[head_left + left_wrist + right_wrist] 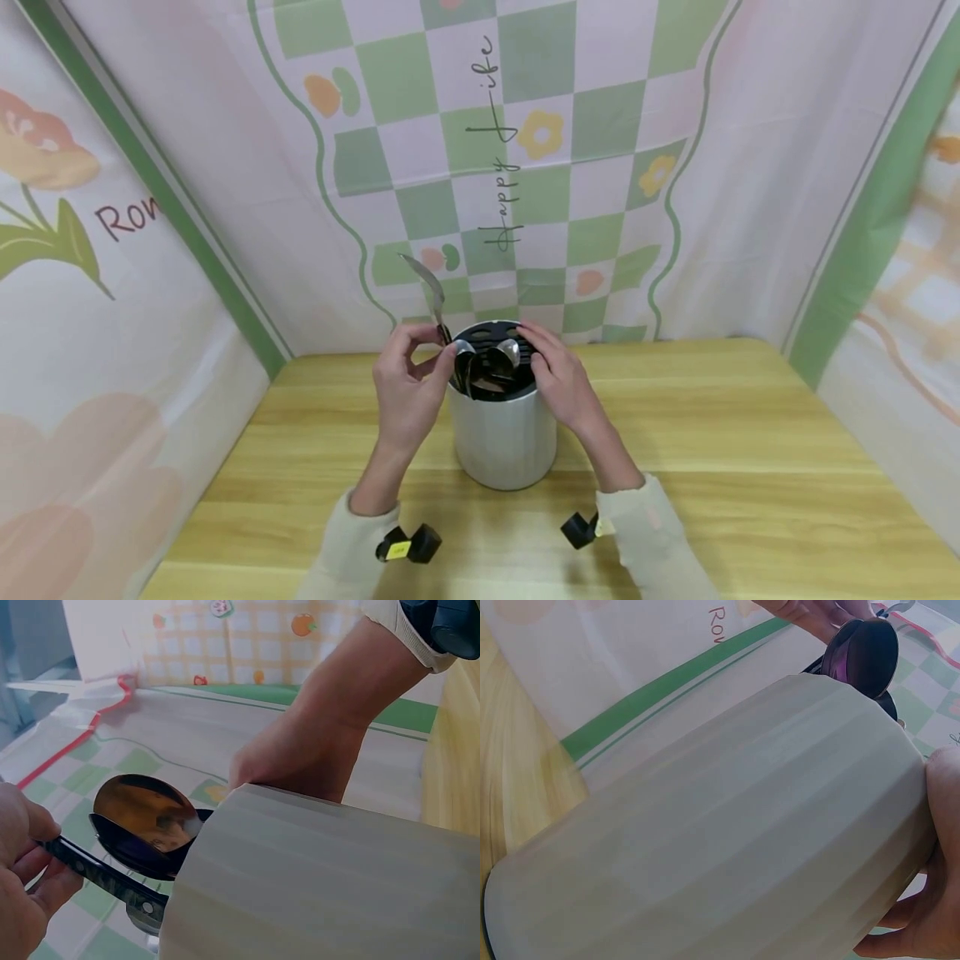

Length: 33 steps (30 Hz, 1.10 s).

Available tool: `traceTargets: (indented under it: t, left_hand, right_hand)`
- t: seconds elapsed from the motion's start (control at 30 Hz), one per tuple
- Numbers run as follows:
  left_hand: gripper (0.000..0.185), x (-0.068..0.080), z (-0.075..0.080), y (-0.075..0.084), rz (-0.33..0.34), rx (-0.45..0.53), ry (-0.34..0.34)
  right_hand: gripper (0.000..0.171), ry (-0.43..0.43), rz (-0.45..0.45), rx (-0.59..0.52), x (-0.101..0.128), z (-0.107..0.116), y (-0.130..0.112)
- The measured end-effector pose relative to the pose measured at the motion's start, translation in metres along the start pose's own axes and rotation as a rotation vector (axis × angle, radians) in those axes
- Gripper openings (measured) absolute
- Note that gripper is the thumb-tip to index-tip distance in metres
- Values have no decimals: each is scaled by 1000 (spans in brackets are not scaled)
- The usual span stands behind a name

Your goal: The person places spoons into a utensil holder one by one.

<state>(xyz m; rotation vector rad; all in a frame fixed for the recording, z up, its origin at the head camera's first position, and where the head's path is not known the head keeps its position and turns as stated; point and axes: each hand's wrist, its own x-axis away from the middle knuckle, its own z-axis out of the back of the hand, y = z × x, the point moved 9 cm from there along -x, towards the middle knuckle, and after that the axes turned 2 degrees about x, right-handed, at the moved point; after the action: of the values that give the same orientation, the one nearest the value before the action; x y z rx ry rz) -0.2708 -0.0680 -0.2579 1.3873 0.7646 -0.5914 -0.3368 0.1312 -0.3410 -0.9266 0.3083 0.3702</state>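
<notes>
A white, faceted utensil holder (504,450) stands upright on the table, with a black slotted insert (491,333) at its mouth. My left hand (408,383) pinches a knife (433,287) over the holder's left rim; its metal blade points up and its black riveted handle (105,876) runs down to the opening. My right hand (564,379) holds the right side of the rim, its fingers partly hidden behind the wall in the right wrist view. Shiny spoon bowls (507,353) stick up from the opening, showing as a dark spoon (146,814) in the left wrist view.
The wooden table (712,467) extends on both sides of the holder. Close behind it hangs a patterned cloth (465,200) with green checks. More printed cloth panels stand at left (112,333) and right. Black wrist cameras (425,543) sit at both sleeves.
</notes>
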Motion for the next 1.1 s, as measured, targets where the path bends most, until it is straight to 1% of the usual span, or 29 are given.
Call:
traceTargets:
  t: [0.37,0.6,0.83,0.97,1.1]
  left_hand:
    - [20,-2,-1,-3,0,-46,-8]
    - [22,-3,-2,-3,-9,-57,-5]
    - [21,-1,-2,-2,-3,-68,10]
    - [20,0,-1,-2,-11,-70,20]
    - [20,1,-3,-5,-12,-75,16]
  right_hand:
    - [48,3,1,4,1,1,0]
    - [48,11,5,8,0,2,0]
    - [48,10,9,2,1,1,0]
    - [48,3,2,-7,2,0,0]
    - [48,7,-3,-11,3,0,0]
